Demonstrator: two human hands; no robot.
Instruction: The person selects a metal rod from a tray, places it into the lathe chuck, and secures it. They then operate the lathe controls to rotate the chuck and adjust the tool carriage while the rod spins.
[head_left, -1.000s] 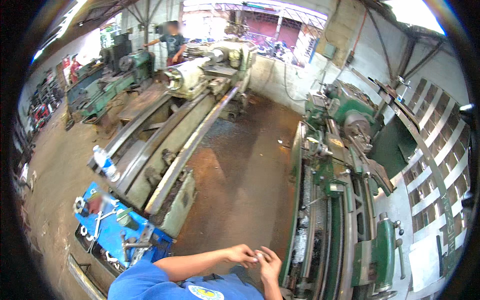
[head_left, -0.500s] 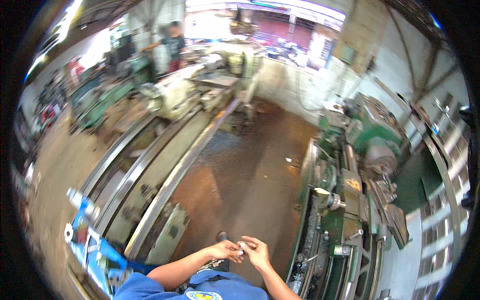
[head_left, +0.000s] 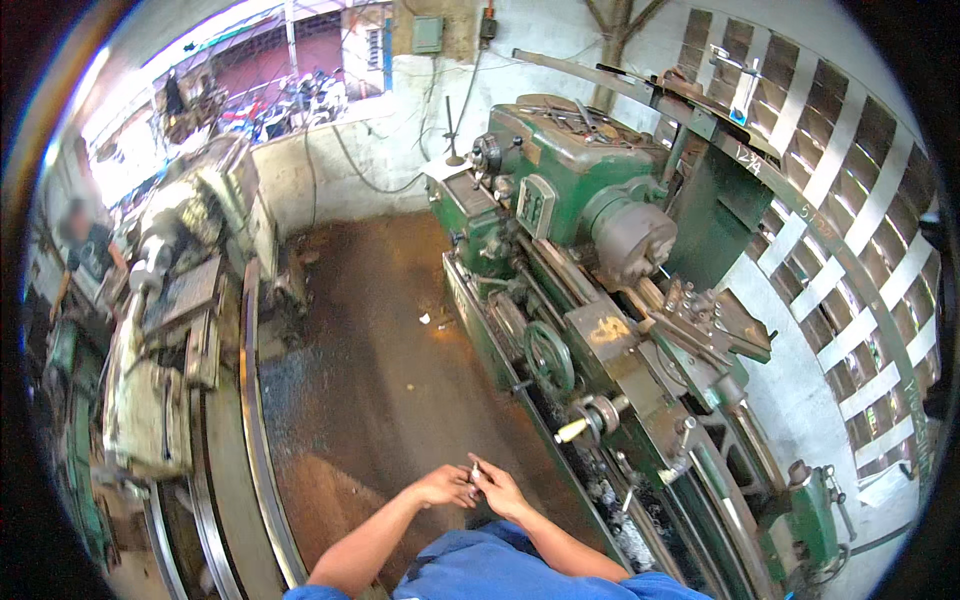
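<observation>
My left hand (head_left: 447, 487) and my right hand (head_left: 500, 491) meet in front of my blue shirt, above the floor. The fingers of both are bent and pressed close together. A small pale thing (head_left: 475, 471) shows at the fingertips, too small to name. My right index finger and thumb lie along it, while the left fingertips touch it from the other side. A green metal lathe (head_left: 580, 160) stands to the right, apart from both hands.
The lathe's handwheel (head_left: 548, 357) and a yellow-tipped lever (head_left: 572, 430) jut toward the aisle floor (head_left: 370, 310). Along the left runs another machine with long rails (head_left: 262, 430). Metal shavings (head_left: 632, 540) lie at the lathe's base. A person (head_left: 95, 245) stands far left.
My view has swung to the right, so the green lathe now fills more of it. Both hands stay together at my front, with the fingers slightly shifted around the small pale thing.
</observation>
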